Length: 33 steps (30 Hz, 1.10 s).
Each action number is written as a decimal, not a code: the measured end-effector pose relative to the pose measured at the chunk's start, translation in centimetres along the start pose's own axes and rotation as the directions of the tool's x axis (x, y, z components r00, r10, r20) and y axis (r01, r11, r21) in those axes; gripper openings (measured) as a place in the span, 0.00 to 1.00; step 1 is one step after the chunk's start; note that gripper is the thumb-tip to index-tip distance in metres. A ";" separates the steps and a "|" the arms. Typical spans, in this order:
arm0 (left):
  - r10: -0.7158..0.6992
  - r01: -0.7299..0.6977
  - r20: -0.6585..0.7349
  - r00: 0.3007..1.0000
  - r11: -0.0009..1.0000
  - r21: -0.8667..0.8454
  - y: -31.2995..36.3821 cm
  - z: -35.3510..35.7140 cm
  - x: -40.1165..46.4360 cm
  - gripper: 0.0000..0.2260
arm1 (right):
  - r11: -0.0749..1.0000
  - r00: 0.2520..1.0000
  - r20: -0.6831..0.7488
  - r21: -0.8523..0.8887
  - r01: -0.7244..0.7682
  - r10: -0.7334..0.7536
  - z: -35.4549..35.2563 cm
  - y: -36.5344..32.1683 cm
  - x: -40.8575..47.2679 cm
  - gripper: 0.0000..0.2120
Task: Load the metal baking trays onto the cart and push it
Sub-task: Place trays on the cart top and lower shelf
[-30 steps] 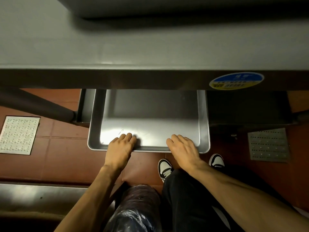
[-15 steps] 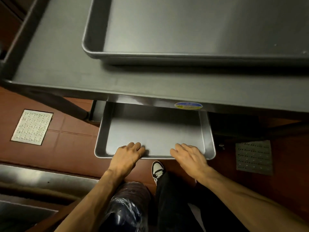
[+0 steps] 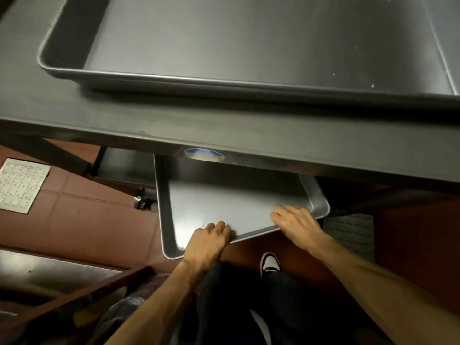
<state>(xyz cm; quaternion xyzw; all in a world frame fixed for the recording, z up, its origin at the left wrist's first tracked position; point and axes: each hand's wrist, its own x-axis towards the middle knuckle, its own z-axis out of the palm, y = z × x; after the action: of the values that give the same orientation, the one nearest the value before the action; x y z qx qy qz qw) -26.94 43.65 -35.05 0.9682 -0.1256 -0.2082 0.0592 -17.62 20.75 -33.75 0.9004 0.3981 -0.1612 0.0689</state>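
A metal baking tray (image 3: 224, 202) sticks out from the lower level of the steel cart (image 3: 174, 125), its far part hidden under the cart's top shelf. My left hand (image 3: 209, 239) curls over the tray's near rim at the left. My right hand (image 3: 296, 222) lies on the near rim at the right, fingers spread over the edge. The tray sits skewed, its right side farther in. A second, larger baking tray (image 3: 249, 41) rests on the cart's top shelf.
The floor is red-brown tile with a white perforated drain cover (image 3: 21, 185) at left and a grey one (image 3: 351, 232) at right. A cart caster (image 3: 140, 202) shows under the shelf. A steel surface (image 3: 49, 270) lies at lower left. My legs and shoe (image 3: 270, 262) stand below.
The view has risen, so the top shelf and its large tray fill more of the frame. The lower tray has turned askew, its right side pushed farther under the shelf, both hands still on its rim.
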 end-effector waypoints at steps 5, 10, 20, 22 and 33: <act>-0.028 0.030 0.017 0.999 0.994 -0.102 5.7 2.5 3.8 0.16 | 1.000 0.995 0.092 -0.013 -0.026 0.027 3.1 5.2 -1.2 0.17; -0.042 0.047 0.034 0.999 0.985 -0.163 10.6 4.4 6.8 0.17 | 0.989 0.978 0.151 -0.006 -0.145 0.144 5.3 8.7 -2.8 0.23; -0.052 0.053 0.010 0.999 0.986 -0.156 13.2 5.7 9.0 0.17 | 0.972 0.967 0.095 -0.042 -0.232 0.235 7.3 10.8 -3.1 0.24; -0.043 0.043 0.003 0.999 0.987 -0.152 13.1 5.6 9.0 0.16 | 0.974 0.972 0.063 -0.028 -0.226 0.227 7.6 10.7 -3.2 0.23; -0.105 0.105 0.007 0.994 0.994 0.003 7.5 3.4 4.6 0.14 | 0.995 0.990 -0.119 0.078 -0.064 0.073 4.7 5.8 -2.3 0.15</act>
<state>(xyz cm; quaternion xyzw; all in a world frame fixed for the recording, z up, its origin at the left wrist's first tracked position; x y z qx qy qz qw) -25.94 34.98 -38.72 0.9727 -0.0751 -0.2144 0.0466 -15.94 14.05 -37.41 0.9236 0.3643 -0.1182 0.0165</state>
